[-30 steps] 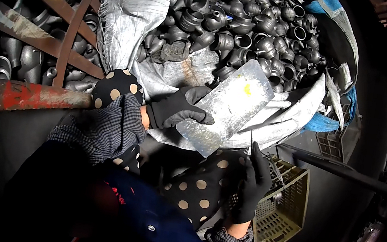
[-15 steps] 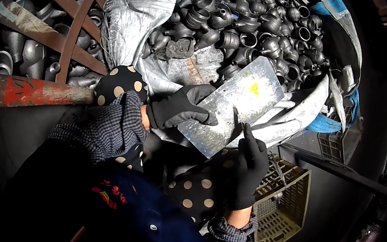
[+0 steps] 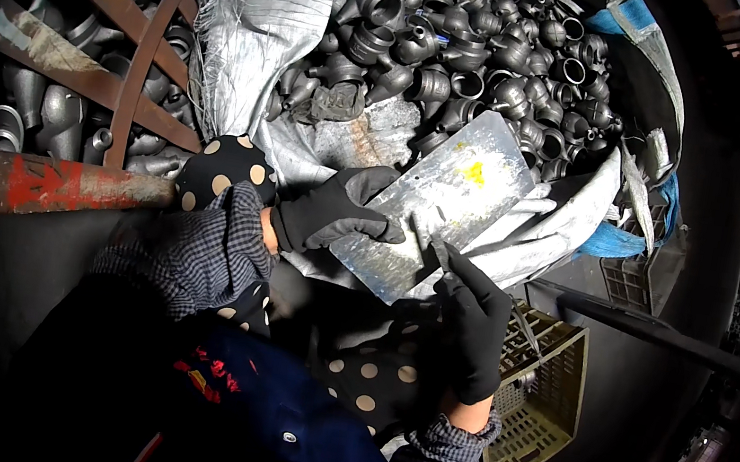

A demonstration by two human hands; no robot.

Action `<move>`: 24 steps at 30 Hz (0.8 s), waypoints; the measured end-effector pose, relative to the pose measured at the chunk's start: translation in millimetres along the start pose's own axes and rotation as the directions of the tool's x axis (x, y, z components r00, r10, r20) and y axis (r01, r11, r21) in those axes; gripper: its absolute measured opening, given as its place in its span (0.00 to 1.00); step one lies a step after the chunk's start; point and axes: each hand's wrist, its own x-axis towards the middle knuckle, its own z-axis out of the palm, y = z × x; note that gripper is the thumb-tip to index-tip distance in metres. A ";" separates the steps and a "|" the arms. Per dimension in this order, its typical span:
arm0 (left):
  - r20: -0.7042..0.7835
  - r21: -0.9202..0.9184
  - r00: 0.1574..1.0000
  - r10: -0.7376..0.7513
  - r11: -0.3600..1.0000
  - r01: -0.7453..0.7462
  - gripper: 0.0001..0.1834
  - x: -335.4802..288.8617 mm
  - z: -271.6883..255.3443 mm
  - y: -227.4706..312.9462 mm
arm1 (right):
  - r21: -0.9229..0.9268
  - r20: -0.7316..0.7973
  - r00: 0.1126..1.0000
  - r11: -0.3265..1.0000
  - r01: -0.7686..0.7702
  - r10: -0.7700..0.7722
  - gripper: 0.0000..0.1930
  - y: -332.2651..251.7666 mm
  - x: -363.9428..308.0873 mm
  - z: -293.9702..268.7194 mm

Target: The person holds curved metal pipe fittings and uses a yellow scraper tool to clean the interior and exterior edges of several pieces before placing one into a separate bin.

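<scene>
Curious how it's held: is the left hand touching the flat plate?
Touching: the head view shows the left hand gripping the flat plate by its left edge.

I see the left hand (image 3: 334,216) gripping the plate (image 3: 459,177), right hand (image 3: 471,332) by its right edge, parts (image 3: 475,41) heaped beyond it.

My gloved left hand (image 3: 335,211) grips the flat plate (image 3: 479,204) at its left edge, thumb (image 3: 385,228) over its face; my gloved right hand (image 3: 472,318) (a strip of wrist (image 3: 469,412) bare below) angles up at its lower right edge.
</scene>
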 end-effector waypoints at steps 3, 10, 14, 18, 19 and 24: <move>-0.021 -0.039 1.000 0.006 0.999 -0.006 0.36 -4.0 -0.3 6.5 | 0.195 -0.082 0.995 0.980 -0.030 0.047 0.19 -20.3 -0.7 -7.2; -0.053 0.057 0.999 -0.003 0.998 0.006 0.29 -5.1 6.0 20.1 | 0.162 -0.154 0.987 0.985 0.066 -0.040 0.19 -23.1 25.5 -14.8; -0.080 0.073 0.996 -0.037 0.996 0.043 0.30 -4.9 6.2 25.2 | 0.153 -0.184 0.981 0.984 0.092 -0.063 0.19 -12.0 34.4 -13.1; -0.107 0.106 0.994 0.025 0.994 -0.014 0.29 -2.6 6.7 23.1 | 0.089 -0.213 0.973 0.990 0.111 -0.089 0.19 1.9 38.9 -16.1; -0.116 0.116 0.992 0.056 0.992 -0.042 0.29 -2.6 6.1 21.0 | 0.040 -0.229 0.961 0.985 0.168 -0.155 0.18 3.9 40.4 -14.9; -0.132 0.087 0.991 -0.018 0.996 0.030 0.28 -1.8 8.1 19.3 | -0.268 -0.239 0.918 0.930 0.252 -0.318 0.19 9.2 43.5 -15.4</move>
